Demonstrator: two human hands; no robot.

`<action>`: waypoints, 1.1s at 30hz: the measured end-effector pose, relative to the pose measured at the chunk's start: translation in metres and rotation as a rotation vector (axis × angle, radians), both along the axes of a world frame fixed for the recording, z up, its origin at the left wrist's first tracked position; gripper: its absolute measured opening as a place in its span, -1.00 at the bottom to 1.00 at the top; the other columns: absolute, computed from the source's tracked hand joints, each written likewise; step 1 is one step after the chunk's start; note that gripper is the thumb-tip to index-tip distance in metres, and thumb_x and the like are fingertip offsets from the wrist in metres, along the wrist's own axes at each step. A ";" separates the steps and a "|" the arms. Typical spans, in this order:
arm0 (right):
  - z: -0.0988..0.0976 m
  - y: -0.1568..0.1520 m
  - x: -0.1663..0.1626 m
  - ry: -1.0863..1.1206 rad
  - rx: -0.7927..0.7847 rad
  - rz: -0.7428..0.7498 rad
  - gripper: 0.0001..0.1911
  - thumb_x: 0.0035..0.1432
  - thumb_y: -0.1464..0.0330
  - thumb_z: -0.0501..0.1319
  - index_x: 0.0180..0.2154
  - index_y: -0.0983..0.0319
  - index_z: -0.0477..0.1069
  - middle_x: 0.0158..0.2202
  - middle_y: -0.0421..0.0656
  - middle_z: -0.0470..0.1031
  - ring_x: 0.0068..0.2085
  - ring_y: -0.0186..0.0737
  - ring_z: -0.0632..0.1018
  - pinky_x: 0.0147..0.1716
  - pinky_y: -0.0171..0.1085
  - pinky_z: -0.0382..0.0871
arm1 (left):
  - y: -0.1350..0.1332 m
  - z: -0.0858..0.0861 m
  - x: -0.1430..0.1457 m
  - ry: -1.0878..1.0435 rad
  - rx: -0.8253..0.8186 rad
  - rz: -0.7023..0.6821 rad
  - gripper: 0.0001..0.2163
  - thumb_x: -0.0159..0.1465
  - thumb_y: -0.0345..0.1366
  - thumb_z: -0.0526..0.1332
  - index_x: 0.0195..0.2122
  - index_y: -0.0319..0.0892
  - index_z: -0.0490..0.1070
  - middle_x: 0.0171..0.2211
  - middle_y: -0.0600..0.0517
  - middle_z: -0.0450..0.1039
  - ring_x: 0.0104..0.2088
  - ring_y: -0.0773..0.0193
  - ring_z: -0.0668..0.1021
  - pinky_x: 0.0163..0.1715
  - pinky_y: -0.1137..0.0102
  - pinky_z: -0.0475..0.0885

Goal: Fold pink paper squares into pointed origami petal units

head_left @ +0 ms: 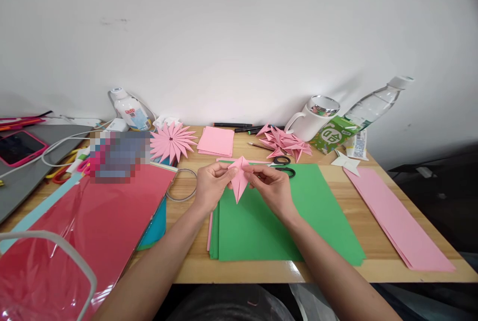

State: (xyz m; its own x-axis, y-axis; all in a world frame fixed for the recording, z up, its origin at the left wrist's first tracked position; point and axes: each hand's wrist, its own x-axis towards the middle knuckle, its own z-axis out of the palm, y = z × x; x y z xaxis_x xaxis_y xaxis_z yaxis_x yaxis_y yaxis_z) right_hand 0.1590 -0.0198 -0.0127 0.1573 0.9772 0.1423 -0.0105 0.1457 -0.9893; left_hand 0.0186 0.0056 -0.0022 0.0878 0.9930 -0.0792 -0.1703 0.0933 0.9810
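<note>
Head view, my remote feed: folded pink paper [239, 182] at centre, over green sheets [269, 231]; left hand [211, 184] and right hand [277, 189], each grip pinching it. Risk, I judge: uneven pinch pressure skewing or tearing folds. Two o'clock from paper: lidded white mug [309, 122], green carton [331, 135], contents hidden; clear bottle [374, 104], fill unclear. Ten o'clock: capped white bottle [131, 112], opaque.

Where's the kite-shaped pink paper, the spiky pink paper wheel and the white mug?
Kite-shaped pink paper [238, 182]: head view, middle of its folded front.
Spiky pink paper wheel [176, 143]: head view, spikes just beside the centre.
White mug [309, 123]: head view, side of its body.
</note>
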 end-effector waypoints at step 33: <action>-0.003 0.000 0.002 -0.039 -0.028 -0.022 -0.76 -0.15 0.26 0.36 -0.37 0.23 0.54 -0.44 -0.17 0.55 -0.49 -0.31 0.47 -0.46 -0.27 0.41 | -0.002 0.004 0.001 0.097 0.141 0.025 -0.83 -0.07 -0.26 0.37 -0.50 -0.24 0.49 -0.58 0.08 0.44 -0.65 0.46 0.37 -0.65 0.53 0.33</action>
